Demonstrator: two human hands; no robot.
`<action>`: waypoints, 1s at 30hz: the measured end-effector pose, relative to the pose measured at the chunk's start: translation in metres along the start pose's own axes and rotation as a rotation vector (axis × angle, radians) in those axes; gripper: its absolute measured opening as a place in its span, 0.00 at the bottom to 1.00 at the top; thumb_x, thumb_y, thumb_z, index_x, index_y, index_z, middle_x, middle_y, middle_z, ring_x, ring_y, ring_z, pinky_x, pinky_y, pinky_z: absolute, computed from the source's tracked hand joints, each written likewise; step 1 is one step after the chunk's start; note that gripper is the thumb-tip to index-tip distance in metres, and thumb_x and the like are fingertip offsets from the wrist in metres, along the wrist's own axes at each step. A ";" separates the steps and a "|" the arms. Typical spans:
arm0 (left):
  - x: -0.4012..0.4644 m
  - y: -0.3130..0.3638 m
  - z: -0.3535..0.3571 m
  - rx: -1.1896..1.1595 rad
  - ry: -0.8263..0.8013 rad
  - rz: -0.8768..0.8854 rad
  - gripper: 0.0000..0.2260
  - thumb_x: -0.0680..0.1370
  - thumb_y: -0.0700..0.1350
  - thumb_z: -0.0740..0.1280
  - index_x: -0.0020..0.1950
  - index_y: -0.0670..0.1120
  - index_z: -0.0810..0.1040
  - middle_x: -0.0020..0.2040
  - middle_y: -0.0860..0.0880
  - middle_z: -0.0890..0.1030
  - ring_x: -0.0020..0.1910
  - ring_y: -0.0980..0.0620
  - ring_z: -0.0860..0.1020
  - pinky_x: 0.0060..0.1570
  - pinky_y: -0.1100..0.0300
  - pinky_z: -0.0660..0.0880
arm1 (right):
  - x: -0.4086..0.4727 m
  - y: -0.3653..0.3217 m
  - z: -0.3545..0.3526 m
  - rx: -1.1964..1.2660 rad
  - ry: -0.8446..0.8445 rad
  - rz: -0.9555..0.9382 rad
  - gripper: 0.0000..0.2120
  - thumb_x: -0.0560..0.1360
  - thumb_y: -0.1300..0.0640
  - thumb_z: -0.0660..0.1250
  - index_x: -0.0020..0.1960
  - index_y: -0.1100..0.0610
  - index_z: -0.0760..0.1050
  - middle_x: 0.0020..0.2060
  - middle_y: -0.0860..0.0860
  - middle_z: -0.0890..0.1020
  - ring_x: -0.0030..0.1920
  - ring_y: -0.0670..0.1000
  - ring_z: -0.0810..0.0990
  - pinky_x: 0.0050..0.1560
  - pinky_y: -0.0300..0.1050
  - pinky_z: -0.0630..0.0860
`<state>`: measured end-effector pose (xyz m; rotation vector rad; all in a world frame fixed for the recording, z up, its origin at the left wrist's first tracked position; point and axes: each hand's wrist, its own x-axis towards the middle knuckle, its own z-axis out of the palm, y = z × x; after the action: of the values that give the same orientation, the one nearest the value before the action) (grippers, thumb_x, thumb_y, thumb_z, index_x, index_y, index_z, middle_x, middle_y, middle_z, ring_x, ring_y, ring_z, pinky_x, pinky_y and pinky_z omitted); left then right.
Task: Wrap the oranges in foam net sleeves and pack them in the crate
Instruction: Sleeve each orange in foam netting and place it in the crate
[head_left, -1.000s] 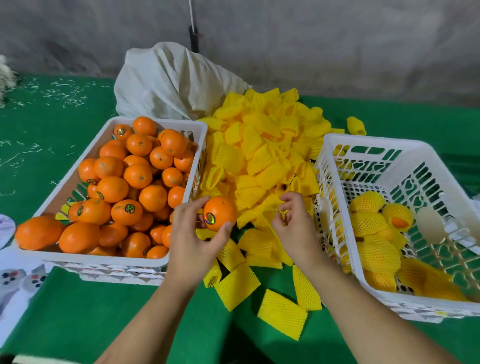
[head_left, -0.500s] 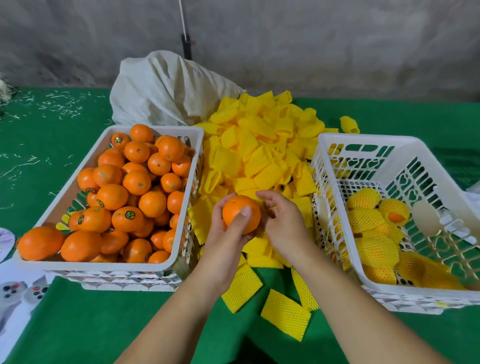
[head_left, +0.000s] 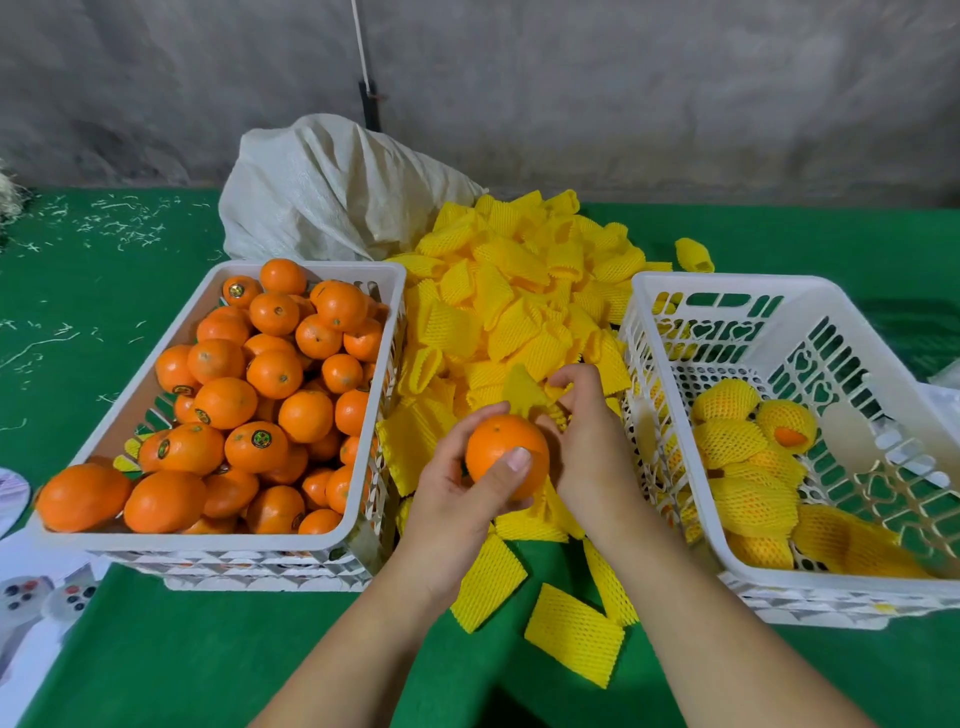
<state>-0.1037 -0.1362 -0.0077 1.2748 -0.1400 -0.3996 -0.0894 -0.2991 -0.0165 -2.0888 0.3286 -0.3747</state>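
A: Orange (head_left: 506, 451) in hand, held above the near edge of the sleeve pile, between the two crates. Bare, no net on it yet.

B: Which hand has it?

A: Left hand (head_left: 460, 512). Its fingers are clenched around the fruit, thumb pressed across the near face. Right hand (head_left: 589, 457) sits just beside it, touching the orange's right side, with its fingers pinching one foam sleeve (head_left: 527, 395) that stands up crumpled behind the fruit.

B: Sleeve opened over the orange?

A: Not that I can see. Mouth of the sleeve is hidden by the right hand. My reading: the sleeve is only just picked and the wrapping step has barely begun.

B: Progress overall?

A: Early. Right crate (head_left: 691, 291) holds a few wrapped oranges (head_left: 727, 441) in its near half; much of its floor shows bare. One of them has orange skin peeking through its net. Left crate (head_left: 306, 267) is heaped above the rim with unwrapped oranges (head_left: 275, 371), so most of the work is left.

B: Supply?

A: Large yellow sleeve pile (head_left: 514, 291) between the crates, with loose sleeves strewn on the green tabletop (head_left: 156, 654) near the wrists. White sack (head_left: 322, 192) behind, against a grey wall.
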 end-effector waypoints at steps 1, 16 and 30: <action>-0.001 0.000 0.000 0.034 -0.017 -0.006 0.28 0.68 0.62 0.79 0.68 0.61 0.80 0.66 0.51 0.79 0.61 0.45 0.83 0.49 0.53 0.83 | -0.002 -0.002 0.000 -0.014 -0.012 -0.004 0.13 0.81 0.54 0.64 0.59 0.41 0.63 0.45 0.40 0.71 0.43 0.42 0.76 0.38 0.44 0.73; 0.014 -0.017 -0.020 -0.034 0.199 -0.079 0.33 0.68 0.59 0.83 0.70 0.60 0.75 0.67 0.48 0.76 0.56 0.49 0.85 0.51 0.52 0.84 | -0.013 -0.001 -0.014 -0.127 -0.172 -0.300 0.06 0.81 0.54 0.71 0.56 0.53 0.81 0.51 0.47 0.75 0.48 0.46 0.75 0.45 0.41 0.73; 0.026 -0.023 -0.029 -0.006 0.219 -0.106 0.27 0.74 0.51 0.78 0.71 0.66 0.75 0.63 0.46 0.82 0.57 0.45 0.86 0.57 0.42 0.84 | -0.041 -0.008 0.011 -0.132 -0.108 -0.371 0.13 0.83 0.60 0.67 0.67 0.56 0.81 0.59 0.51 0.80 0.58 0.52 0.80 0.53 0.51 0.81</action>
<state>-0.0752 -0.1248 -0.0412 1.3144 0.1141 -0.3478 -0.1221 -0.2712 -0.0210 -2.2910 -0.1057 -0.4663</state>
